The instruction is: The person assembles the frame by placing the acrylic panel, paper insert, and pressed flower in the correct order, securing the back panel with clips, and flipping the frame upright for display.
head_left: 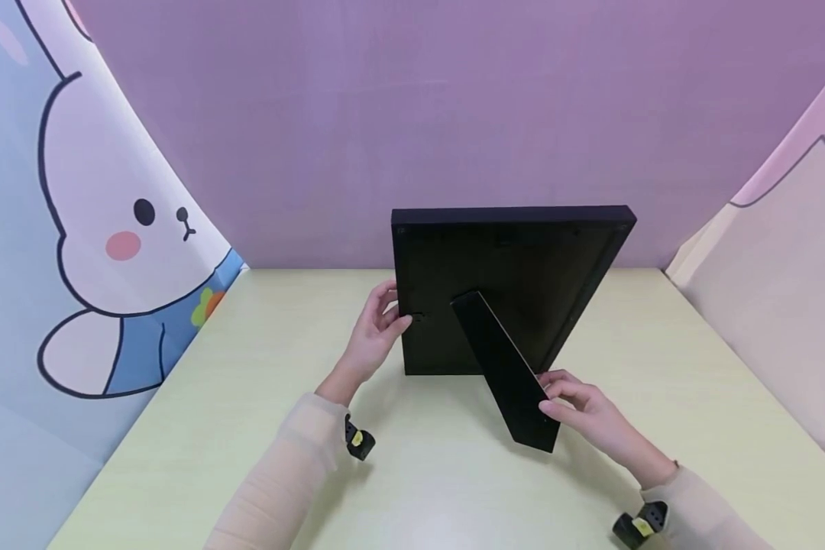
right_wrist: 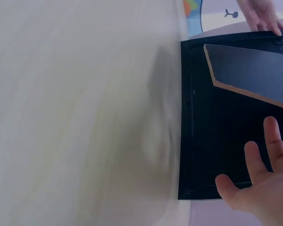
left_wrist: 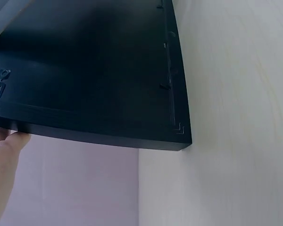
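A black picture frame (head_left: 509, 263), its back facing me, stands on the table in the head view. Its easel leg (head_left: 505, 374) is folded out and slants down toward me to the right. My left hand (head_left: 374, 328) grips the frame's left edge, thumb on the back beside a small metal hanger (left_wrist: 0, 84). With thumb and fingers, my right hand (head_left: 584, 416) pinches the leg's right edge near its lower end. Three spread fingers of that hand show in the right wrist view below the leg (right_wrist: 250, 70); the thumb's contact is out of sight there.
The pale table (head_left: 247, 428) spreads around the frame. Behind it rises a purple backdrop (head_left: 412, 114). A rabbit-printed panel (head_left: 110, 191) borders the left side, and a pale printed panel (head_left: 784, 267) borders the right. Each wrist carries a small black camera (head_left: 359, 439).
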Tool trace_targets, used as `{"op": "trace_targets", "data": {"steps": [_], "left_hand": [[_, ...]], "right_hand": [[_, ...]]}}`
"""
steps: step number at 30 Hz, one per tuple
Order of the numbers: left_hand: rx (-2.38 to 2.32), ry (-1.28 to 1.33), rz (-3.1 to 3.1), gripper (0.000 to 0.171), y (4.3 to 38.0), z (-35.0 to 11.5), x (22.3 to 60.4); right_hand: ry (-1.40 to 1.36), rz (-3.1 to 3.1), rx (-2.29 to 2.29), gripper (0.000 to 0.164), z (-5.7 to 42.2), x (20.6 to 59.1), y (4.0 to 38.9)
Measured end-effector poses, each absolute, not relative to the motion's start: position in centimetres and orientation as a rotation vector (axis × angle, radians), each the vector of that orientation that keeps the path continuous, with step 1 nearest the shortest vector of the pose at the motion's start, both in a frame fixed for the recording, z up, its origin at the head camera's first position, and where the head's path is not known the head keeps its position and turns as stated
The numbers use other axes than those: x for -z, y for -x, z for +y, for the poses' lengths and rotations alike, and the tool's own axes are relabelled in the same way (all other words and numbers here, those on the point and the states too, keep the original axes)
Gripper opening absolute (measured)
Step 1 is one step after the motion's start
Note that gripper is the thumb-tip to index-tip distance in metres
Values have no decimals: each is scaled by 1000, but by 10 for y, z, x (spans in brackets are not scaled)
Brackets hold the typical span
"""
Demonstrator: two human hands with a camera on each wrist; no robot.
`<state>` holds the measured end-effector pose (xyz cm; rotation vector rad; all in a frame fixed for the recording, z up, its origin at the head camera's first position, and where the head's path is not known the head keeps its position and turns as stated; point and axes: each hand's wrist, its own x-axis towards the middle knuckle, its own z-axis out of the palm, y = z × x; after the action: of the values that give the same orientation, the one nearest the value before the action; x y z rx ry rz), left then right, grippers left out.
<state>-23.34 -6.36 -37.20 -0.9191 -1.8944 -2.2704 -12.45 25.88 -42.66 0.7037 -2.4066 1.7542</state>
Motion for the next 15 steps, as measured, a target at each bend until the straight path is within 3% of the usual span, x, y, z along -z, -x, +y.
{"op": "trace_targets", "data": {"steps": [15], "left_hand": [[2238,999,-1883,51,227,-66,378]], "right_hand": [[-666,-2454,-1759,10,258,441,121]]}}
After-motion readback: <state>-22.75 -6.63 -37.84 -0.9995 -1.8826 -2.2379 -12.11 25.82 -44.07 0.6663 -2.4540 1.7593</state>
